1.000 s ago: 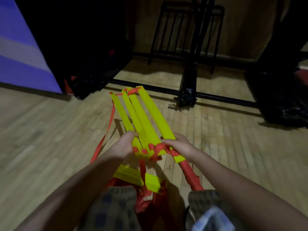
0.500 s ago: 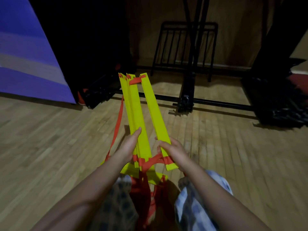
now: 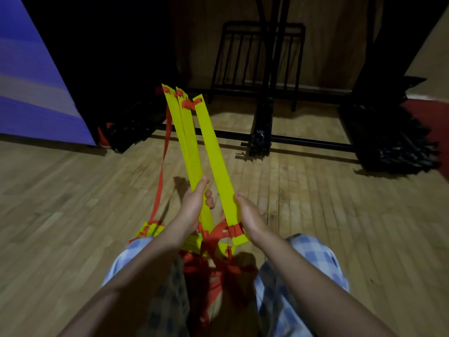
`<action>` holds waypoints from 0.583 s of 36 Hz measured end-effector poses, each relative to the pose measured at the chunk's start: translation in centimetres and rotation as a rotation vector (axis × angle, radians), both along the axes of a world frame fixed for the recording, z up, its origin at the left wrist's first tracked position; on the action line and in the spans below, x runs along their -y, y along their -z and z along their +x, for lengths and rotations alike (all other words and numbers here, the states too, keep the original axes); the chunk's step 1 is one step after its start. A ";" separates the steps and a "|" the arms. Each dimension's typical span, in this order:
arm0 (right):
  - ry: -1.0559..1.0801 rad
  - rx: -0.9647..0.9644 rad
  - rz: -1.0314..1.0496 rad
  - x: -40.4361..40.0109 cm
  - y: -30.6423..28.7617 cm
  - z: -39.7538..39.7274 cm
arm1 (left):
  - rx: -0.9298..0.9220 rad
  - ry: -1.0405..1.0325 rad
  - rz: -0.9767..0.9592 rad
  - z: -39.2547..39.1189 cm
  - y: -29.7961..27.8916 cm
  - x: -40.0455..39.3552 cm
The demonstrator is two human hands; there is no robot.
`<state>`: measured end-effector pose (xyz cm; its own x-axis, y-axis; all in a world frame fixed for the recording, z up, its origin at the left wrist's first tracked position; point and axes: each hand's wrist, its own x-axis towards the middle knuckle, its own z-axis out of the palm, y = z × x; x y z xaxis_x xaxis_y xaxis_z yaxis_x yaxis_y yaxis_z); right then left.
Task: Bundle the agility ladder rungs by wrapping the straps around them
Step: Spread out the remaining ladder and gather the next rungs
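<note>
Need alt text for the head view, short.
Two hands hold yellow ladder rungs upright over a wooden floor: left hand grips a stack, right hand holds one rung. Orange straps hang loose.

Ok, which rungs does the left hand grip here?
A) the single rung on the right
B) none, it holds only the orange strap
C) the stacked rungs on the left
C: the left hand grips the stacked yellow rungs; the right hand holds the separate rung.
</note>
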<state>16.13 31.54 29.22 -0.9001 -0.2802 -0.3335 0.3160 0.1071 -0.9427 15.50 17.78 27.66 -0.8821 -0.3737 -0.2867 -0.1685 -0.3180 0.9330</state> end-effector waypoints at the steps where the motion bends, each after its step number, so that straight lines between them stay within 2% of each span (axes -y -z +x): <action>1: -0.008 0.015 -0.008 0.2 0.4 -0.1 | 0.018 -0.017 -0.020 -0.2 0.2 -0.1; 7: -0.103 0.055 -0.105 0.2 1.5 -0.6 | 0.086 -0.080 -0.090 -1.4 0.6 0.6; 13: -0.154 -0.027 -0.092 0.6 0.8 -0.4 | 0.108 -0.103 -0.008 -2.7 2.7 2.7; 21: -0.245 -0.173 -0.179 0.3 0.5 0.4 | -0.023 -0.127 0.021 -1.6 -1.2 1.5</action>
